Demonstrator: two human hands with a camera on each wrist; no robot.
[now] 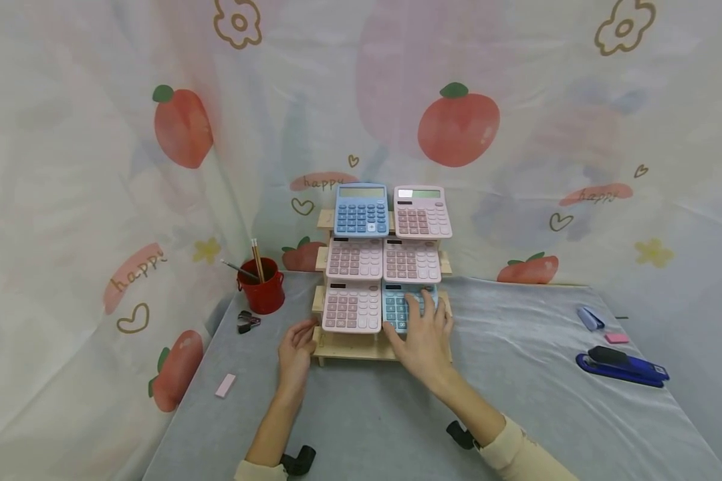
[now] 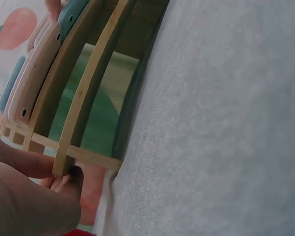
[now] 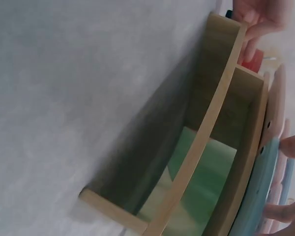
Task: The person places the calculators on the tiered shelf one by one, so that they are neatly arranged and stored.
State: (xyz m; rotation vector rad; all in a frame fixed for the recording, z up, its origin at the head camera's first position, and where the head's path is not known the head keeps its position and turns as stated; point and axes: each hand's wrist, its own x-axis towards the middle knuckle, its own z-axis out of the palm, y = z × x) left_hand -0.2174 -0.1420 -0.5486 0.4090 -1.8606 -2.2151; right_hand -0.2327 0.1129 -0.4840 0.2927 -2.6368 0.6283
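R hand point(image 1: 424, 334) lies flat, fingers spread & straight, on teal calculator point(image 1: 400, 308), bottom-right slot of wooden rack point(image 1: 351, 347). Not gripping; palm covers its lower right part, fingertips up on the keys. R wrist view shows fingertips on the teal edge above the rack's front rails. L hand point(image 1: 296, 349) at rack's front-left corner; L wrist view shows thumb and fingers pinching the end of the front slat, so clamped on the wood.

Doing it well, my read: keep L hand firm on the corner so rack doesn't skid on the grey cloth of the bench point(image 1: 517, 414). Press w/ flat fingers, not fingertips, so keys aren't jabbed. Calc leans on a tilted tier, so any slide should go along the ledge, not outward, else it may tip off the front.

Around: pink calculator point(image 1: 351, 307) just beside the teal one, touching or nearly so. Two more pink above, then blue calculator point(image 1: 362, 210) & another pink on top tier. All overlap tier to tier; a bump could shift the neighbours. Red cup point(image 1: 263, 288) w/ pencils left of rack, near. Binder clip point(image 1: 248, 321) in front of cup, pink eraser point(image 1: 225, 385) further fwd. Blue stapler point(image 1: 622, 366) well apart on the right, small blue & pink bits behind it. Nothing lies between hands and rack.
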